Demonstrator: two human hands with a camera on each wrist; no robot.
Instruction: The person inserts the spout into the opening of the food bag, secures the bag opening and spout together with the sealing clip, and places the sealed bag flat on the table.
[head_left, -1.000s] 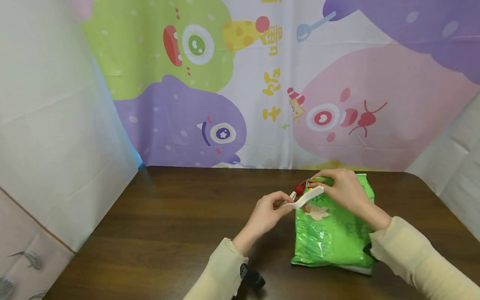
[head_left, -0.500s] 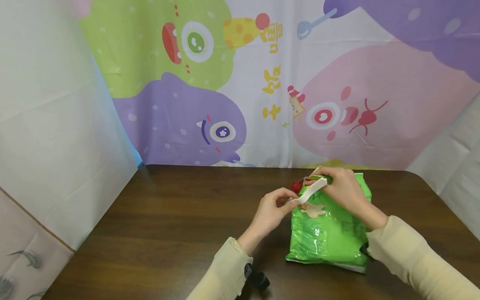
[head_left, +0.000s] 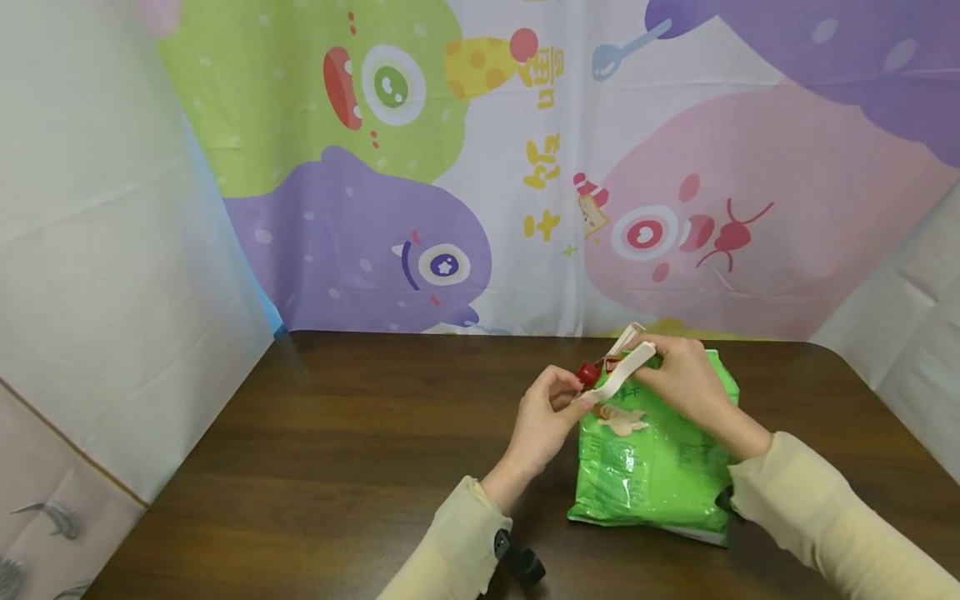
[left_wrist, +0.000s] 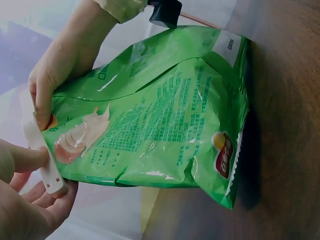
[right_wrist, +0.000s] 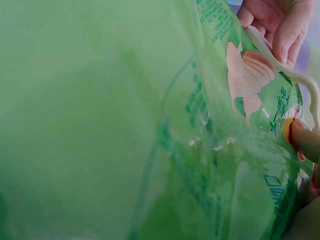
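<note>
A glossy green plastic bag (head_left: 652,467), printed with a pale picture and dark green text, stands at the right of the table. A white bag clip (head_left: 628,369) lies across its top edge, with a second white strip behind it. My left hand (head_left: 542,421) pinches one end of the clip; the left wrist view shows small square holes (left_wrist: 55,181) there. Gripping the bag's top edge is my right hand (head_left: 686,379), its thumb (right_wrist: 306,139) pressed on the film beside the clip. A red part (head_left: 588,375) shows near the left fingertips. The right fingers behind the bag are hidden.
The dark wooden table (head_left: 337,450) spreads left of the bag. A cartoon-printed cloth (head_left: 525,167) hangs behind its far edge, and pale cloth (head_left: 127,208) hangs at the left. A black wrist camera (head_left: 519,560) hangs beneath my left sleeve.
The bag and my right hand have moved slightly left. The clip's far end has risen and its strip stands steeper. More of the rear white strip shows above my right hand.
</note>
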